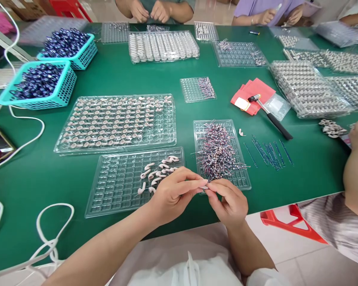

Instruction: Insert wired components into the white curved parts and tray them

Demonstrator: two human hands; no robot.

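On my feed the left hand pinches a pale piece, its visible length roughly crosswise; the right hand meets its right end, pinch hidden from me; the wire heap lies just beyond both.

Head camera, one view. Position: above the table's near edge. Facing: forward and down across the table, past its far edge. Range: close to left hand and right hand at the near edge; co-worker beyond the far edge, farther off.
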